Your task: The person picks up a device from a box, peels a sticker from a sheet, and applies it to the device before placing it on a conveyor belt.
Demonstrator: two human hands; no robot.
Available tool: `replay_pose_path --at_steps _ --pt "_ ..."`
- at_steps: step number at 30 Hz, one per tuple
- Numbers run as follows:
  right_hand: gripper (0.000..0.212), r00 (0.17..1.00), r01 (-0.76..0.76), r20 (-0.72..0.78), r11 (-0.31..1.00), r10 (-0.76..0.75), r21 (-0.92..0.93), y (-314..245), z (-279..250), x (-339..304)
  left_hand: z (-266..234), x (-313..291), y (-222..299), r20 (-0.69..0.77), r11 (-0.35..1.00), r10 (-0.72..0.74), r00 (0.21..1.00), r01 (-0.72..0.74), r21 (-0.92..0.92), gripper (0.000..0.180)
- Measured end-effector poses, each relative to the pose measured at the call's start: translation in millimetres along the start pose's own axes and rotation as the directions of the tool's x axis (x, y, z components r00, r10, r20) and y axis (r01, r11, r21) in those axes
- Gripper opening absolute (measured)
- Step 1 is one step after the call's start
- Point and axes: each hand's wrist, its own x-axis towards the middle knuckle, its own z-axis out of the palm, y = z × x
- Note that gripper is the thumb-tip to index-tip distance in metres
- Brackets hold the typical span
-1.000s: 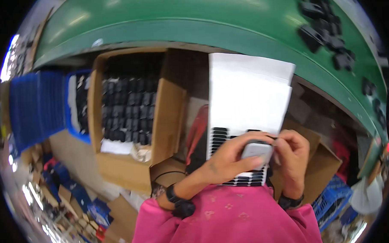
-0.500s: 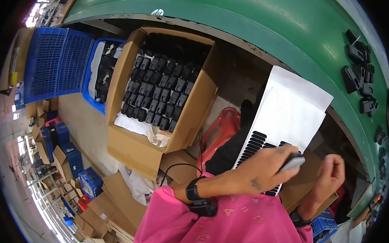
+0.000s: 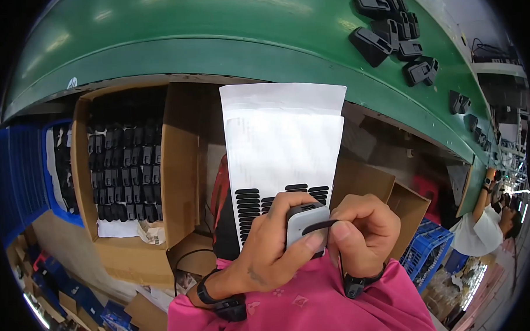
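My left hand (image 3: pixel 267 238) is wrapped round a small black device with a light grey face (image 3: pixel 301 221), its thumb on the lower part of that face. From the right, my right hand (image 3: pixel 366 229) pinches a thin black strip (image 3: pixel 321 226) between thumb and forefinger. The strip lies across the grey face, though whether its whole length touches cannot be told. Under both hands is a white sheet (image 3: pixel 285 147) bearing rows of rounded black strips (image 3: pixel 248 202); my hands hide part of the rows.
An open cardboard box (image 3: pixel 180 168) at the left holds rows of black devices (image 3: pixel 125 176). More black devices (image 3: pixel 389 35) are scattered on the green bench (image 3: pixel 214 56). A blue crate (image 3: pixel 423 253) stands at the right, with another person (image 3: pixel 483 228) beyond.
The view has swung right. My right hand, earlier apart from the device, has come up against it, and the black strip now shows across the grey face. My left hand still holds the device.
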Motion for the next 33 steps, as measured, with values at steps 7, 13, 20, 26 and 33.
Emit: replay_pose_path --at_steps 7,13,20,26,33 --pt "0.006 0.999 0.046 0.008 0.992 -0.045 -0.115 5 -4 0 5 0 0 -0.032 0.997 -0.035 0.999 0.037 0.072 0.042" --pt "0.006 0.999 0.050 0.018 0.987 -0.047 -0.156 6 -5 1 7 -1 -1 -0.050 0.996 -0.035 0.998 0.039 0.086 0.042" --pt "0.006 1.000 -0.002 -0.011 0.987 0.000 -0.159 6 -4 -1 8 0 -1 -0.062 0.992 -0.018 0.998 0.026 0.127 0.041" --pt "0.007 0.997 0.069 0.048 0.979 -0.061 -0.194 11 -6 1 8 -1 -1 -0.062 0.989 -0.011 0.998 0.020 0.146 0.041" --pt "0.006 0.998 0.056 0.031 0.979 -0.051 -0.194 9 -4 2 7 -2 -1 -0.067 0.981 -0.016 0.998 0.028 0.190 0.042"
